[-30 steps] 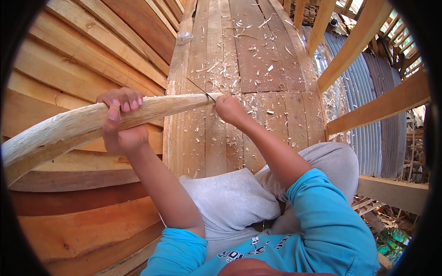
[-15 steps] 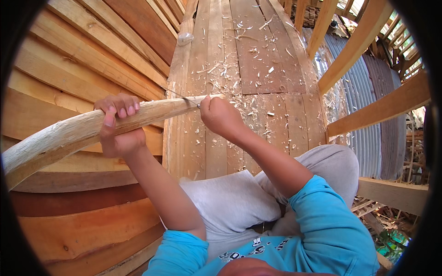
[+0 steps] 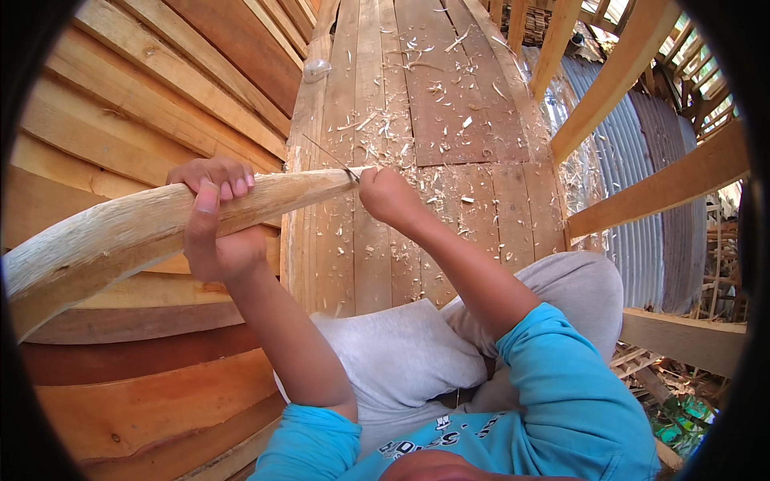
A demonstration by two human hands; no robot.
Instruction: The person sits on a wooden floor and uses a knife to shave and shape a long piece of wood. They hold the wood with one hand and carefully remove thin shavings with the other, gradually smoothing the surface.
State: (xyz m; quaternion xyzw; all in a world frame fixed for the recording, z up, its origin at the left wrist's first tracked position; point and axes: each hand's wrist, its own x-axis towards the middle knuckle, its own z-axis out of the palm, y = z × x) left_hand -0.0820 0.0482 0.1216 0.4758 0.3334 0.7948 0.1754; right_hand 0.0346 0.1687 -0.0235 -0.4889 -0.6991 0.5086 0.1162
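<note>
A: Where is the pale curved timber (image 3: 144,228)?

B: Left hand (image 3: 212,216) clenches its middle; right hand (image 3: 385,195) grips a thin knife (image 3: 333,160) at its tip, above the shaving-strewn plank deck (image 3: 449,120).

A: Risk?

B: Probably the blade slipping along the timber toward the left fingers.

Left hand (image 3: 215,220) curled in a grip, right hand (image 3: 387,195) fisted, both forearms raised.

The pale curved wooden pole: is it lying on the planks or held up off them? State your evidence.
Held up. The left hand wraps around the pale curved wooden pole, lifting it above the shaving-strewn plank floor, while the right hand presses a thin blade at its tip.
</note>
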